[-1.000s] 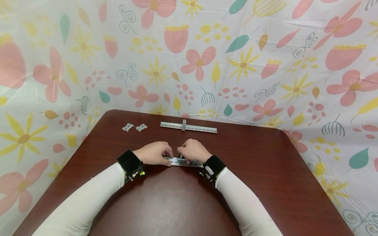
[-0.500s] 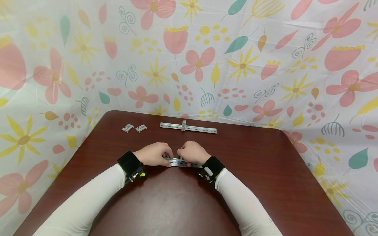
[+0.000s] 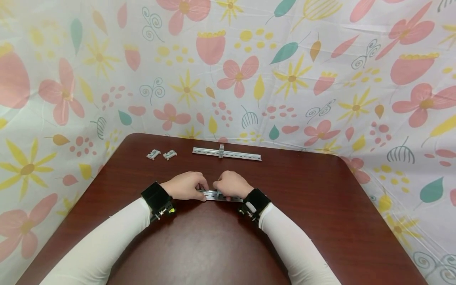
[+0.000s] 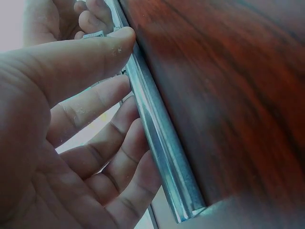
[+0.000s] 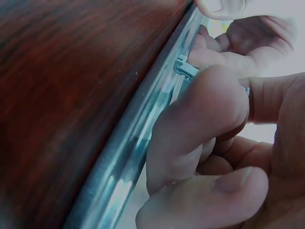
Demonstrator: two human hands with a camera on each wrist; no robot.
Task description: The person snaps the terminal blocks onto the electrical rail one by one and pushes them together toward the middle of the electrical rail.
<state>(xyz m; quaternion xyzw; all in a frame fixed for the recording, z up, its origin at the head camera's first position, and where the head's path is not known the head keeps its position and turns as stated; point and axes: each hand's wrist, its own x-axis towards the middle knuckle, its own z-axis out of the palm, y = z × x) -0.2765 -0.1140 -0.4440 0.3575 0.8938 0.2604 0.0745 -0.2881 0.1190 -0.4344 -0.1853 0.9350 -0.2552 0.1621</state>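
Slotted metal rail (image 3: pixel 211 196) was positioned crosswise in front of the person, over the near-middle part of the surface (image 3: pixel 320 198). Its long axis ran left to right, dipping slightly toward the right in the head view, with the slots in line along its length. One end projected past the fingers of the left hand (image 3: pixel 186 187), as seen in the left wrist view. Whether the underside touched the surface could not be told.

The left fingers gripped the rail across its width: thumb pressed on the near edge, the other fingers curled and spaced along the far side. The right hand (image 3: pixel 234 185) had its fingers curled, pinching a small clip (image 5: pixel 185 68) against the rail; the fingers partly hid the clip, so its seating could not be determined.

Behind the hands, a second rail (image 3: pixel 244 156) lay nearly parallel, carrying a crosswise block (image 3: pixel 221 151). Two pale pieces (image 3: pixel 170 154) lay side by side to its left.
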